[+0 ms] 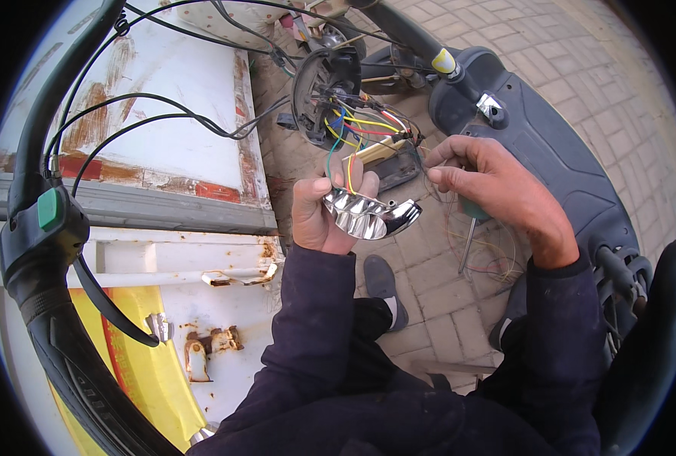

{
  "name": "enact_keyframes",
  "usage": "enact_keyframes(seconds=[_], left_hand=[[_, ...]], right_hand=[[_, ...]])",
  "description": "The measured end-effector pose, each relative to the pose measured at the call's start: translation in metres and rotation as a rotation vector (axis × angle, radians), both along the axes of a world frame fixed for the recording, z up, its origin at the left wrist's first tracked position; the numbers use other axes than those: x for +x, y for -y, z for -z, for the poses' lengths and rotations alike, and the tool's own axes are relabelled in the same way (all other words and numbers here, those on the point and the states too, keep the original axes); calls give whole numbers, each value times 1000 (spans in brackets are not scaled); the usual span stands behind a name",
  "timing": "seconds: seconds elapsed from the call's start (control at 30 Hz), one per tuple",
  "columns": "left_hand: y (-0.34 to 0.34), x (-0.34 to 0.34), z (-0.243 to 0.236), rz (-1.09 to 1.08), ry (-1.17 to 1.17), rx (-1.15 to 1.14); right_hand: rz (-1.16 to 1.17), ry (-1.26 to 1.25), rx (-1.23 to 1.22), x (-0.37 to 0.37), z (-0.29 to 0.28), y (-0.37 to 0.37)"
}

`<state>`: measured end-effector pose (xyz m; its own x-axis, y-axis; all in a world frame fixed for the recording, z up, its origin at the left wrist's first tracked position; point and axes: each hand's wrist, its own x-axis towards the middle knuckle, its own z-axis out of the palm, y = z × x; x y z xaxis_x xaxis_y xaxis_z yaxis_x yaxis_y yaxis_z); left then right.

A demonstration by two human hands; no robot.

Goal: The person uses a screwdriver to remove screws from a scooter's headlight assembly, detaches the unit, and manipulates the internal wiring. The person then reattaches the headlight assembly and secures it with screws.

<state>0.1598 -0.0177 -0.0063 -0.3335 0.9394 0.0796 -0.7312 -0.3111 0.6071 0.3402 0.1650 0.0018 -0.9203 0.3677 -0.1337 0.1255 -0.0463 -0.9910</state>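
Observation:
My left hand point(313, 216) is closed on a small curved chrome lamp unit point(362, 220), with its shiny ribbed side turned up. Yellow, red and green wires point(350, 171) run from the lamp up to a bundle of wires point(368, 121) at an open black housing point(311, 95). Over to the right, my right hand point(497, 182) has its thumb and forefinger pinched beside the wire ends. A screwdriver point(469, 243) with a green handle is tucked in its lower fingers, the shaft pointing down. Whether a thin wire is between the fingertips, I cannot make out.
A handlebar point(26, 258) with a green button and black cables curves along the left, over rusty white metal panels point(178, 137). On the right lies a dark grey scooter body panel point(543, 129). Thin loose wires point(505, 254) hang above the brick paving point(437, 304), near my feet.

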Motion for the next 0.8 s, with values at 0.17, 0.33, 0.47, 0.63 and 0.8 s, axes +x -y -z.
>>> enact_keyframes(seconds=[0.17,0.33,0.47,0.63,0.8], left_hand=[[2,4,1,-31,-9,-23],[0,4,0,-75,-160,-41],[-1,8,-2,-162,-201,-67],[-4,10,-2,-233,-252,-100],[-5,10,2,-262,-359,-168]], right_hand=[[-79,-71,-32,-9,0,16],[-65,-102,-73,-10,0,21],[-65,-13,-109,-4,-10,12],[-108,52,-180,3,-18,9],[-151,-69,-244,-2,-13,18]])
